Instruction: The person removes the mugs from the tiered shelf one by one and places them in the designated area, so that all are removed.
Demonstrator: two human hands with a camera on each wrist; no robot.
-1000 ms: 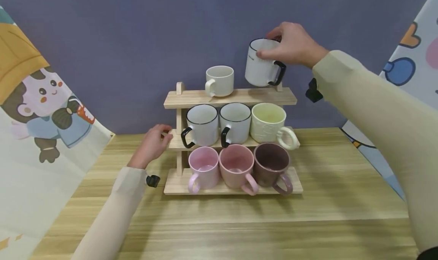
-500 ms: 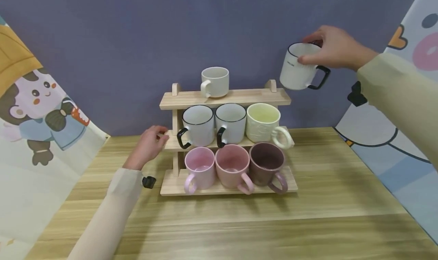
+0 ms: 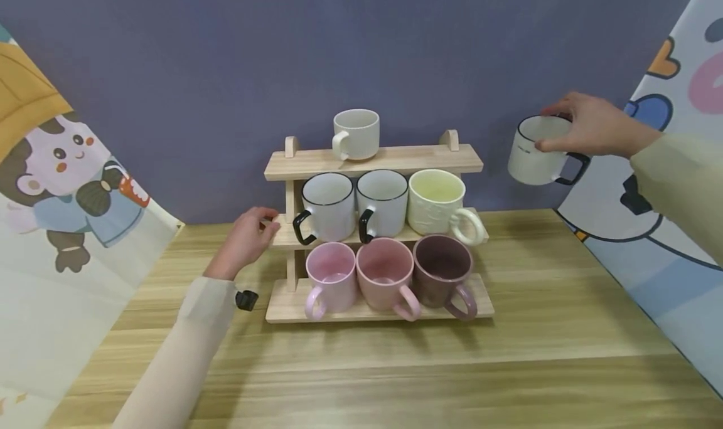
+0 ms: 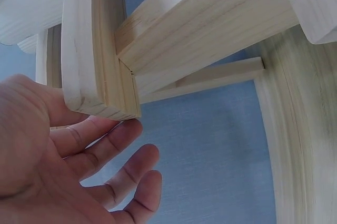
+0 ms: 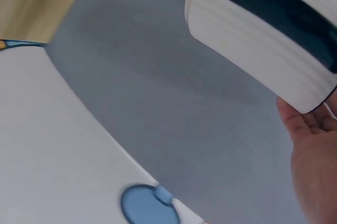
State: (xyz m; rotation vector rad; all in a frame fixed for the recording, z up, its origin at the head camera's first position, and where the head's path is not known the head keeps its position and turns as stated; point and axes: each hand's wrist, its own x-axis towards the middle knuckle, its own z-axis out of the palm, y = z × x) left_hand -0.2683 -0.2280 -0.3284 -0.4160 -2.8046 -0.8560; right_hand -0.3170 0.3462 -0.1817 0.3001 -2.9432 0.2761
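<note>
My right hand [image 3: 593, 125] holds a white mug [image 3: 533, 156] by its rim, in the air to the right of the wooden rack [image 3: 418, 159]. The mug has a black rim and a black handle that points right. In the right wrist view, the fingers [image 5: 305, 121] reach over the rim, and the mug's dark handle [image 5: 274, 10] faces the camera. My left hand [image 3: 243, 244] grips the left end of the rack's middle tier. Its fingertips [image 4: 129, 129] lie at the plank's end in the left wrist view, with the thumb partly hidden behind the wood.
On the top tier stands a cream cup [image 3: 361, 137]. The middle tier bears two white black-rimmed mugs [image 3: 333, 212] and a pale yellow-green mug [image 3: 432, 212]. Below are a light pink mug [image 3: 339, 291], a rose mug [image 3: 381, 285] and a brown mug [image 3: 435, 285]. Behind hangs a blue-grey cloth [image 3: 226, 103].
My right hand has carried the white mug off to the right from above the top tier's right end, then lower beside the rack. The left hand has stayed at the middle tier.
</note>
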